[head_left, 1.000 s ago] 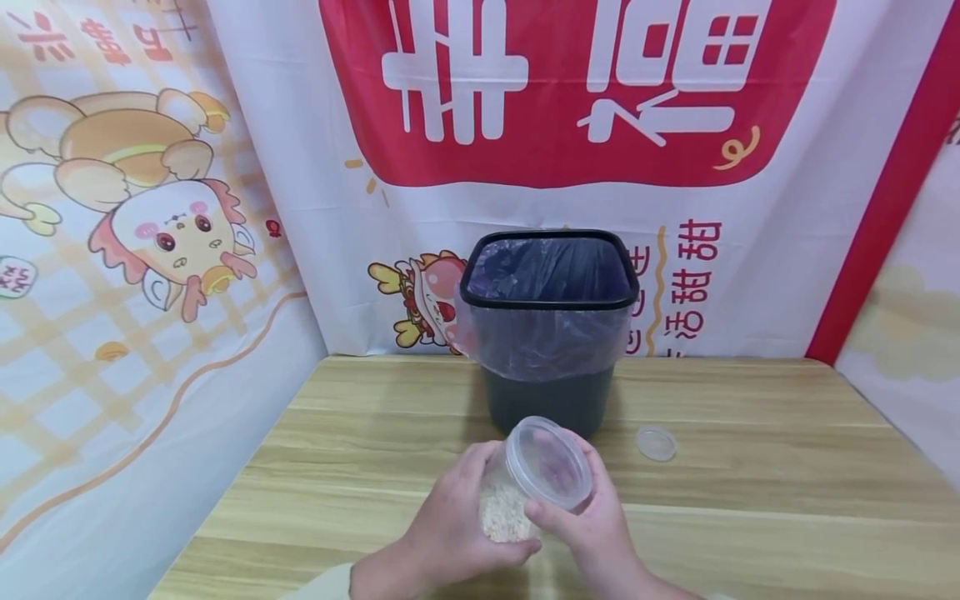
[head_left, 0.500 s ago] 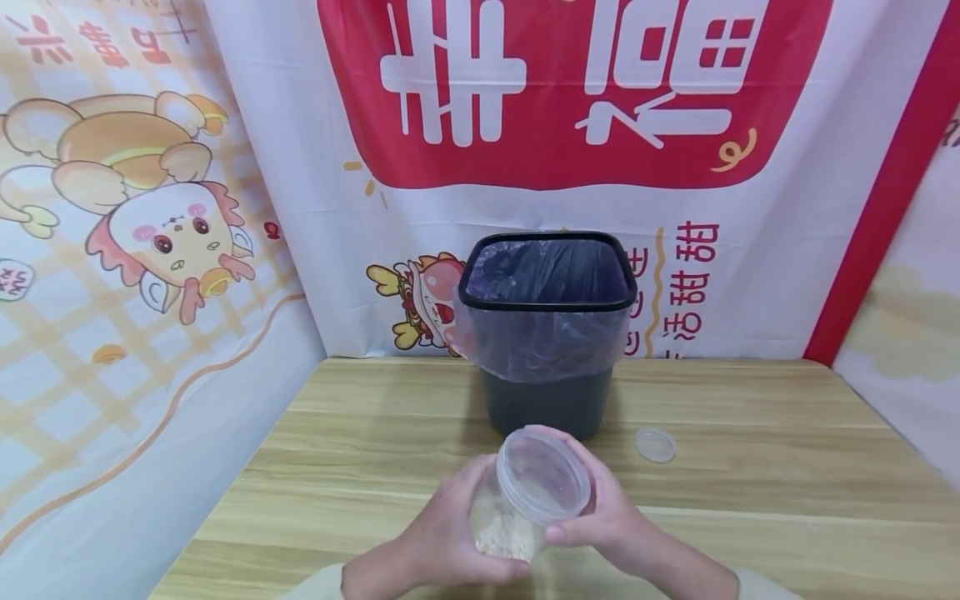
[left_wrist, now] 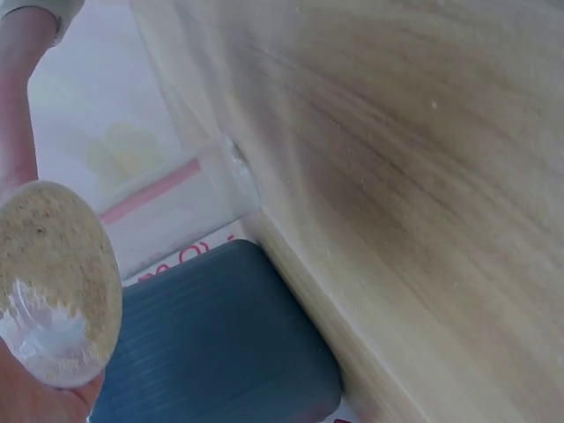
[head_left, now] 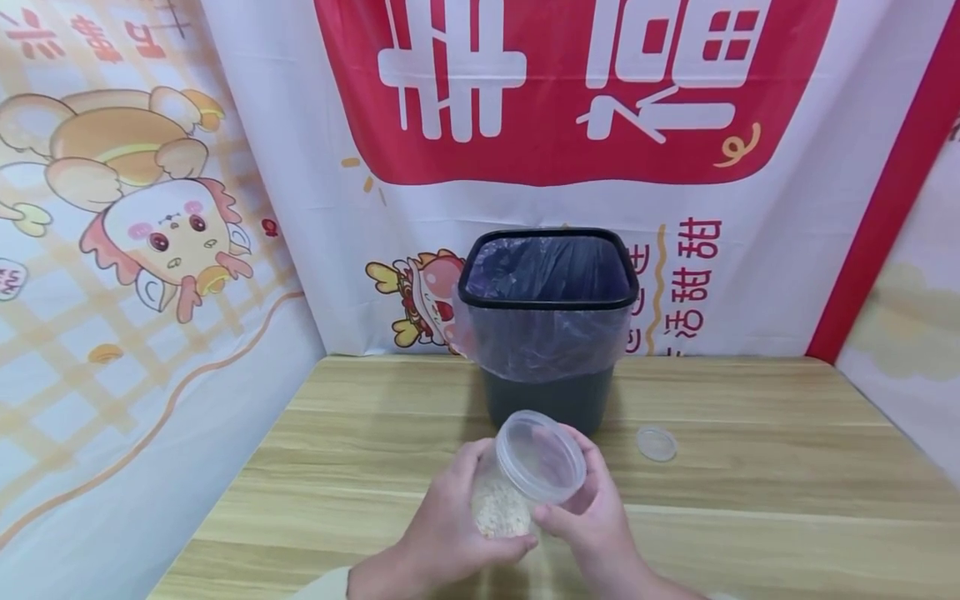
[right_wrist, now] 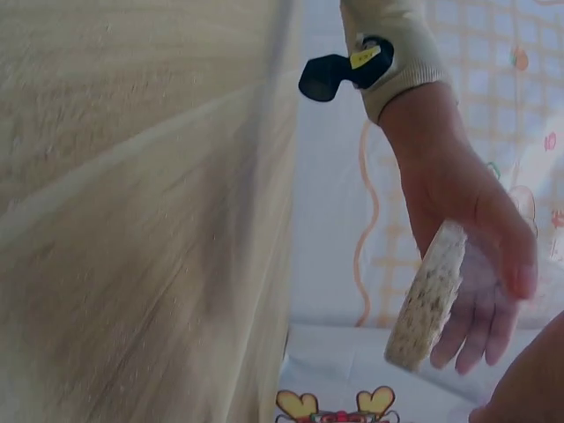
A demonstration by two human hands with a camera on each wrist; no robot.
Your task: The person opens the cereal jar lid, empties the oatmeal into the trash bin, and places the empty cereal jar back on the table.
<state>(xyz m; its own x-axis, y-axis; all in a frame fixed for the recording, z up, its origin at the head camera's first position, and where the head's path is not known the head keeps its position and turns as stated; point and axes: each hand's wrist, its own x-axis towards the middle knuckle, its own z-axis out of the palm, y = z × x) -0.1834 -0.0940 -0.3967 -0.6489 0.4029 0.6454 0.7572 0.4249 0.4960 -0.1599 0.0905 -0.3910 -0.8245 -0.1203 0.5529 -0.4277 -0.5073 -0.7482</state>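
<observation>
A clear plastic jar (head_left: pixel 517 492) with pale, flaky or grainy contents is tilted in the air above the table, its mouth facing up and to the right. My left hand (head_left: pixel 442 525) grips its lower left side, thumb across the front near the base. My right hand (head_left: pixel 600 517) holds the right side just below the rim, thumb in front. Seen from beneath in the left wrist view, the jar (left_wrist: pixel 66 238) has beige grains over most of its base. The right wrist view shows the left hand (right_wrist: pixel 467 203) around the jar, grains gathered low.
Behind the jar stands a dark grey bin (head_left: pixel 551 396) with a black rim and a plastic liner. A clear round lid (head_left: pixel 657 444) lies on the wooden table (head_left: pixel 750 533) to the bin's right. Printed cloth (head_left: pixel 360 275) hangs behind and at the sides.
Both hands have lowered the jar slightly, then raised it again. The grains inside have shifted. The bin and the round lid have stayed in place.
</observation>
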